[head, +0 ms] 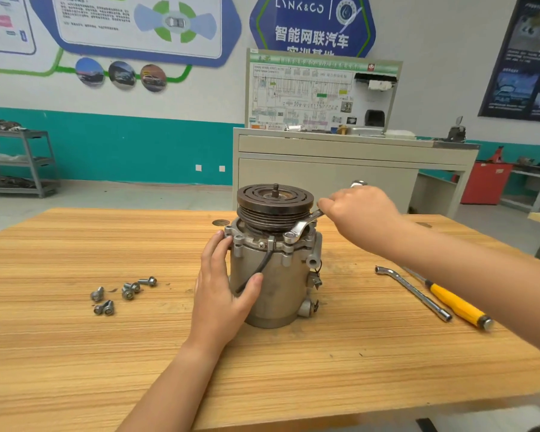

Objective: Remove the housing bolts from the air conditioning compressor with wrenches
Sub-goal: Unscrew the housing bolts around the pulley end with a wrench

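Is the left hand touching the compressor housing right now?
Touching. The head view shows the left hand wrapped round the compressor housing, thumb pressed across its front.

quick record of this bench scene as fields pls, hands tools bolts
left hand: grips the compressor body, steadying it
right hand: holds the wrench handle
wrench: ring end sits over a housing bolt on the front flange, below the pulley
loose bolts: several, on the table left of the compressor
spare tools: L-shaped socket wrench and yellow-handled screwdriver, lying on the right
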A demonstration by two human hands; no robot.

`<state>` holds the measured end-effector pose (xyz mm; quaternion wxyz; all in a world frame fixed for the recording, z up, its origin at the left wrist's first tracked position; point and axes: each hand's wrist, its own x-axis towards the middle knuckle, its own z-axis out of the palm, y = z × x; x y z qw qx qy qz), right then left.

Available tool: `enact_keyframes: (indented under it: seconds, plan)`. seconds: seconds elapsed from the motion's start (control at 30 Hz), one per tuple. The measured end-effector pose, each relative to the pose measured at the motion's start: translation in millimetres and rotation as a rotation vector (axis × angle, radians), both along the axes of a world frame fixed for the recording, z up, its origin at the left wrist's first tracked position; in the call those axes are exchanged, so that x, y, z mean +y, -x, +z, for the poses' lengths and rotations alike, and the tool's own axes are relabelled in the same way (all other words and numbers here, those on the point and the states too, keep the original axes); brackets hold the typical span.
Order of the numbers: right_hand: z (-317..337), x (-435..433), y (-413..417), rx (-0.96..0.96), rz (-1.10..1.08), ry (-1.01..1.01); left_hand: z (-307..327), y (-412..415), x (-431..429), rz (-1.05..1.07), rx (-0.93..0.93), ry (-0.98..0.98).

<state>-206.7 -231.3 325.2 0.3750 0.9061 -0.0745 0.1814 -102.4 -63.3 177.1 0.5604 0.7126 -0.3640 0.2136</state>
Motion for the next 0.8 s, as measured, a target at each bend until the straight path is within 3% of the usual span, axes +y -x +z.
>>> enact_keyframes:
  seconds: [0.1,0.2,0.27,0.5,0.67,0.8]
  plan:
    - [-5,-5,7,-0.067,0.014,-0.11,0,1,1,0.002,0.0,-0.001]
    - [-8,-2,34,-0.285,0.16,-0.37,0,0,1,0.005,0.004,-0.006]
    - [-11,10,53,-0.354,0.233,-0.402,0,0,1,0.004,0.001,-0.003]
    - [-11,42,79,0.015,-0.008,-0.358,-1,1,1,0.011,-0.01,0.005]
    - [-2,61,76,0.072,-0.13,-0.227,-1,0,0,0.014,-0.015,0.006]
    - [-7,97,75,0.277,-0.108,-0.116,-2,-1,1,0.018,-0.017,0.004]
